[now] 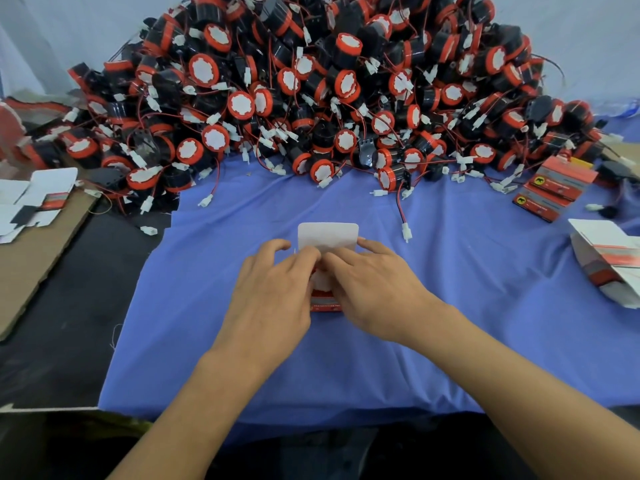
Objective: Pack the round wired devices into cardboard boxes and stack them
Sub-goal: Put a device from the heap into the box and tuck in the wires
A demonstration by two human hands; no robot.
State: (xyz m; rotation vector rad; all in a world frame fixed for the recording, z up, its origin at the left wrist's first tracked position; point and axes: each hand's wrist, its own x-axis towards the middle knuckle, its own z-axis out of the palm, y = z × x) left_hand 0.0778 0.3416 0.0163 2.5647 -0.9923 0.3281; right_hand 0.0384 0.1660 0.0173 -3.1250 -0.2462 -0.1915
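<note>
The left hand (273, 282) and right hand (374, 289) curl around the cardboard box (327, 237) at the centre of the table (450, 323), with its flap raised toward 12 o'clock. The card is likely light and crushable: hold the side walls. The round wired devices (311, 81) lie heaped at 12 o'clock.

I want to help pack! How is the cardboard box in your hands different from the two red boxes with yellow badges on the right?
The small red and white cardboard box has its white flap standing open; the two red and grey boxes are shut. The left hand and right hand hold the first; the pair lies untouched on the blue cloth. Both show red print.
</note>
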